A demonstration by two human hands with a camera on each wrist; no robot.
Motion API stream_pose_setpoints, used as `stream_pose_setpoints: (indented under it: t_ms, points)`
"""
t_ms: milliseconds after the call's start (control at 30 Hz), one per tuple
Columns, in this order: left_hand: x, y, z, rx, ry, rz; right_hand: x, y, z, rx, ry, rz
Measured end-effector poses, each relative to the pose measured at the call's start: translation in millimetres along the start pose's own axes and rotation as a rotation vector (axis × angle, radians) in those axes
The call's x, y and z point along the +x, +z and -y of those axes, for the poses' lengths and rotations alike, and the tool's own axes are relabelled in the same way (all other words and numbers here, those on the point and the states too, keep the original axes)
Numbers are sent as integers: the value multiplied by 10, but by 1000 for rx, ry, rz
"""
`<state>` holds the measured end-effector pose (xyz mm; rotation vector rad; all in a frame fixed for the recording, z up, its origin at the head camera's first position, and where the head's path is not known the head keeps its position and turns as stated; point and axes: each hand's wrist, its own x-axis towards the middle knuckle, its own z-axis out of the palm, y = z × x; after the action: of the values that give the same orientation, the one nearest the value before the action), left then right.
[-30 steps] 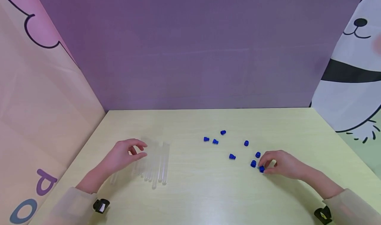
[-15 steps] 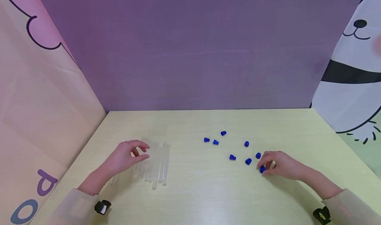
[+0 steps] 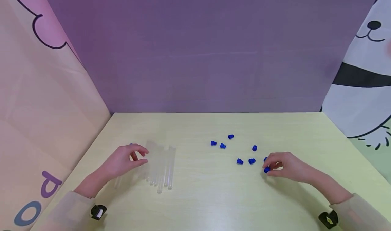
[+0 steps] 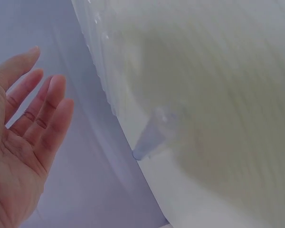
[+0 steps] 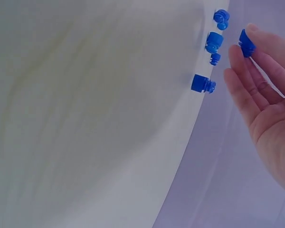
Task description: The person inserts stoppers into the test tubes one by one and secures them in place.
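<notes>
Between thumb and fingertips, my right hand (image 3: 290, 166) pinches a blue test tube cap (image 5: 247, 43), just above the table. Another blue cap (image 3: 265, 159) shows partly behind those fingers. Several more lie to the left, among them one cap (image 3: 252, 161) beside a second cap (image 3: 239, 161). My left hand (image 3: 122, 161) hovers with loosely bent fingers and holds nothing. Right of it, several clear test tubes (image 3: 166, 170) lie side by side, some hidden by the hand. A separate clear tube (image 4: 154, 133) appears in the left wrist view. A blue sliver (image 3: 131, 143) peeks out behind the left hand.
The pale wooden table (image 3: 201, 197) meets a purple backdrop (image 3: 213, 54) along its far edge. Printed cloth panels stand at the left (image 3: 61, 105) and right (image 3: 360, 105). Farther back on the table lie several loose caps (image 3: 230, 136).
One loose cap has shifted left, away from my right hand. My right hand has come up slightly with the pinched cap. The left hand has barely moved; the head view has shifted a little.
</notes>
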<state>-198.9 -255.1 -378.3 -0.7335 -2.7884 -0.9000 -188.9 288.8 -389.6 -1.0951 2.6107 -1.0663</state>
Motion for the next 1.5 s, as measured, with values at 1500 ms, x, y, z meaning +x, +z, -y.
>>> stream_pose_setpoints:
  t_ms: [1500]
  points:
    - [68,-81,355,55,-109,10,382,99,259,214,107,-34]
